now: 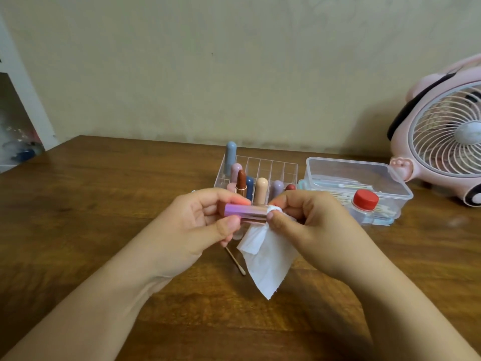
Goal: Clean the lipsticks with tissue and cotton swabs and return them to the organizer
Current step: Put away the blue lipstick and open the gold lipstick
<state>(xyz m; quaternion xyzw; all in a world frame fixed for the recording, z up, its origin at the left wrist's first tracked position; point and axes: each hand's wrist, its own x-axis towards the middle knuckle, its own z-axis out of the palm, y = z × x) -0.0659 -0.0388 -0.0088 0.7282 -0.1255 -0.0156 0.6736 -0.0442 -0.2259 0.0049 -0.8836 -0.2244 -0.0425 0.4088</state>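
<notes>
Big wooden table [109, 204] with a pink desk fan [442, 142] off at the far right, then a clear lidded box of cotton swabs [364, 175] and the clear acrylic organizer [260, 165] holding a bunch of lipsticks upright. Left hand [192, 227] grips a pink metallic lipstick tube [247, 213] sideways, fingers curled round it. Right hand [312, 225] pinches a white tissue [268, 256] bunched against the tube's right end, rest hanging down. One used cotton swab [235, 261] lies on the table under the hands.
</notes>
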